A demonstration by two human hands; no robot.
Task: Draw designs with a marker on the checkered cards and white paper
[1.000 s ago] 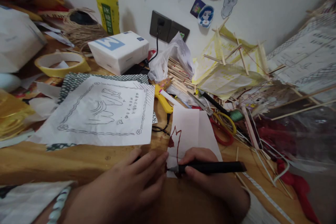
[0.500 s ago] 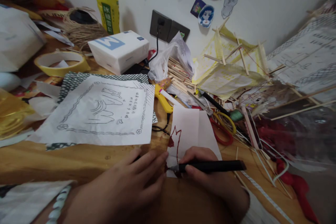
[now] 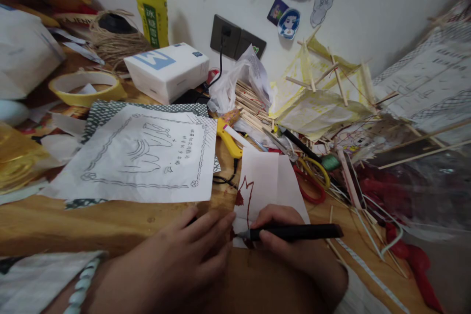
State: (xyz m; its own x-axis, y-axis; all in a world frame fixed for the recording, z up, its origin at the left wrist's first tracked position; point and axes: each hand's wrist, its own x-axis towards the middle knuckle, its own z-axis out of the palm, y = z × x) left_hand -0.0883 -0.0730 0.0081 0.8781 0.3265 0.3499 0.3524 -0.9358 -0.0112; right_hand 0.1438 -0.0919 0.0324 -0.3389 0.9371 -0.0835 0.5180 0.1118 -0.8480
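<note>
A black marker [image 3: 301, 232] is gripped in my right hand [image 3: 290, 240], its tip touching the lower left part of a folded white sheet of paper [image 3: 275, 181]. Dark red lines on that sheet form a spiky outline [image 3: 247, 189] with a filled patch at its left. My left hand [image 3: 191, 250] lies with fingers stretched out, fingertips at the sheet's left edge. What is under its palm is hidden. Farther left, a larger paper with a line drawing [image 3: 154, 157] rests on dark patterned paper [image 3: 110, 108]. A pale bead bracelet [image 3: 81, 284] circles my left wrist.
Behind the papers are a roll of tape [image 3: 86, 87], a white box [image 3: 167, 71], a yellow drink bottle [image 3: 150, 10] and a yellow glue gun [image 3: 228, 140]. Scissors [image 3: 312, 181], thin wooden sticks [image 3: 253, 103] and a yellow paper-covered stick frame [image 3: 320, 88] crowd the right.
Hardly anything differs. The marker and my right hand have shifted very slightly, with the tip still at the lower left of the sheet. My left hand stays in place.
</note>
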